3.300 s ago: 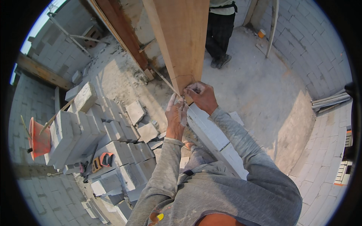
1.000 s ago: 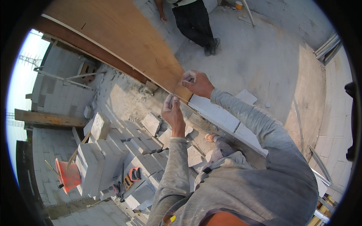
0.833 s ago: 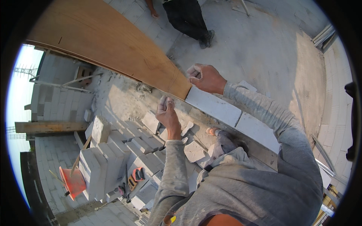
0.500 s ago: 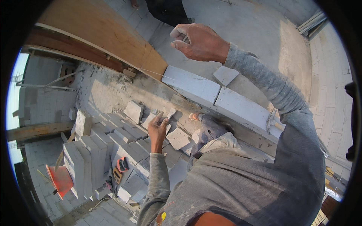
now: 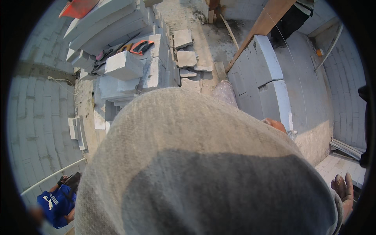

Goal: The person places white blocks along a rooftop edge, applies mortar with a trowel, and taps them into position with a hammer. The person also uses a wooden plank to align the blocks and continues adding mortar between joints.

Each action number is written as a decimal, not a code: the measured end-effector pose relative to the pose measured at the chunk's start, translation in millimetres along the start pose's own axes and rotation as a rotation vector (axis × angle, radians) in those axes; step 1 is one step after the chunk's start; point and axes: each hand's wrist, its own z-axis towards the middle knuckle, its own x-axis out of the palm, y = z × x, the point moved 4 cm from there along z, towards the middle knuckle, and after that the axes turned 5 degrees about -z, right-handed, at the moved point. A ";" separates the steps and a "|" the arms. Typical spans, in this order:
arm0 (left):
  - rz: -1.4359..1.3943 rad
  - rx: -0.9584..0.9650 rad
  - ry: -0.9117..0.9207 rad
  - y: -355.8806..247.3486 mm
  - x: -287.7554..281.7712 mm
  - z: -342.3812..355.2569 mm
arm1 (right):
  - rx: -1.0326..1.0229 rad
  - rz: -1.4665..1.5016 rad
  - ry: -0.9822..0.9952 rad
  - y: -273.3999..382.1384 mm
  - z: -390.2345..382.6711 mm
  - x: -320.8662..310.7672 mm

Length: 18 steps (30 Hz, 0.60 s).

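Observation:
Close grey sleeve and shirt cloth [image 5: 188,129] fills the middle and bottom of the view. Past its right edge, part of my left hand [image 5: 276,125] shows beside the top of a low wall of pale concrete blocks [image 5: 270,64]. Its fingers are hidden, and I cannot tell whether it touches the blocks. A small twist of white cord [image 5: 292,132] lies by the wall's near end. At the far right rim is my right hand [image 5: 344,192], fingers stretched out and apart, with nothing seen in it.
Stacked pale blocks [image 5: 109,23] stand at upper left, with an orange-handled saw [image 5: 141,47] on them. Broken slabs [image 5: 186,58] lie between stack and wall. A taut string [image 5: 291,51] runs along the wall. Someone in a blue shirt [image 5: 58,205] is at lower left.
My view has swung round, so the block stack now lies at upper left and the wall at right. Both hands have moved to the right side, and grey cloth covers the middle.

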 end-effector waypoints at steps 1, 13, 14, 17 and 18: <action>0.027 0.017 -0.005 -11.0 -6.1 2.7 | 0.080 0.008 -0.008 -10.3 -15.4 18.7; 0.040 -0.162 0.130 -31.8 25.5 4.9 | 0.554 0.509 -0.254 -79.9 -140.6 183.2; -0.058 -0.296 0.197 -13.6 44.6 -2.2 | 0.629 0.554 -0.334 -82.3 -158.5 187.4; -0.352 -0.577 0.143 23.1 101.9 -42.7 | 0.758 0.547 -0.795 -109.7 -207.2 179.2; -0.427 -0.717 0.222 34.2 127.9 -57.5 | 0.758 0.491 -1.012 -122.3 -223.6 173.1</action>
